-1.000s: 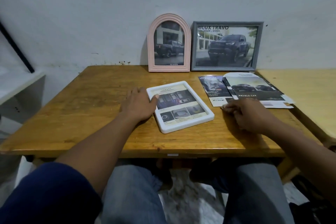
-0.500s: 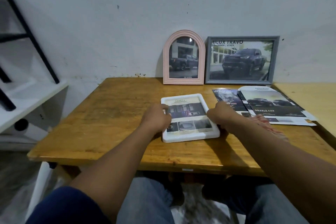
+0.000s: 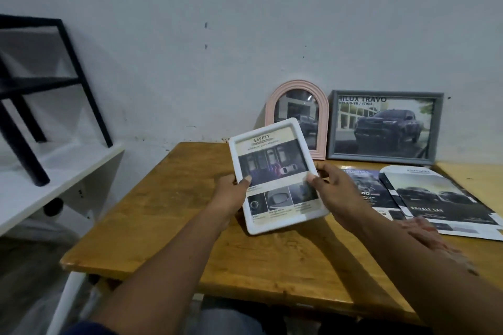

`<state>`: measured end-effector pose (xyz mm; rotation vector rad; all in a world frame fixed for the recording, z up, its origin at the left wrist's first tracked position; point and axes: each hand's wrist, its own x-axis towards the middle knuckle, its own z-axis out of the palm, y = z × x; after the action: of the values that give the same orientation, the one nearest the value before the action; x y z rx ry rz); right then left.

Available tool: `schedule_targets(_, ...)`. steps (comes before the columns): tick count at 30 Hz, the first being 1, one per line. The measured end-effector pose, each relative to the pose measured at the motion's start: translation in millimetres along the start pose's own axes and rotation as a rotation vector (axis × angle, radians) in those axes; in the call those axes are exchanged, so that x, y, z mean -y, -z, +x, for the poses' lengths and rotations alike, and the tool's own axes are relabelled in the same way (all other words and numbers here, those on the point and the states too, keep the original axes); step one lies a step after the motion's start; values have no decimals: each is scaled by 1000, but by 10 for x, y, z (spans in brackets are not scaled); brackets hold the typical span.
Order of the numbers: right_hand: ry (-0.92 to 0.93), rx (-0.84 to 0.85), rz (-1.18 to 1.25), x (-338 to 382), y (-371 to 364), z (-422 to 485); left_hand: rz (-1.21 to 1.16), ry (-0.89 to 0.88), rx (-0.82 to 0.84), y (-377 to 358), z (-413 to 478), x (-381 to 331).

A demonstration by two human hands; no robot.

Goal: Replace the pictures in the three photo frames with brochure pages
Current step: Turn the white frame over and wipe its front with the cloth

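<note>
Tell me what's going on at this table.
A person holds a white photo frame tilted up off the wooden table, left hand and right hand gripping its sides. It shows a "SAFETY" brochure page. A pink arched frame and grey frame lean against the wall, both showing trucks. Loose brochure pages lie at right.

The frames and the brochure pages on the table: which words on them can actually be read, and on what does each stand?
"SAFETY": top of the page in the white frame, held by the left hand and right hand.
"HILUX TRAVO": top of the picture in the grey frame.
"DOUBLE CAB": on the brochure page on the table.
The finer print on these is too blurred to read.
Pink arched frame: no readable text.
</note>
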<state>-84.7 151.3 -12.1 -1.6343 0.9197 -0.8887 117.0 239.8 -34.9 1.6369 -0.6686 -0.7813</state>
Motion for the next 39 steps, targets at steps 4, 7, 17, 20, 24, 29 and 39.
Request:
schedule_targets(4,75,48,-42,86,-100,214,38,-94,35,348,206,-143)
schedule_targets(7,88,77,-130,140,-194,430,64,-117,82,612,366,-238)
schedule_targets(17,154,99,-257,186,-828,1414,-5,-148,-131,1047,1223,-436)
schedule_targets(20,174,57,-294,150,-1041,1733,-11,-173,-178,1101,1526,-435)
schedule_targets(24,191,-12,-321,71,-1286,2064,39,-233,-285,1113,1870,-413)
schedule_targets(29,244,-128,-428,-80,-1508,2317,122,-317,-376,1049,2121,-402)
schedule_targets(39,226,-295,-712,-54,-1669,2468,246,-310,-250,879,2405,-404)
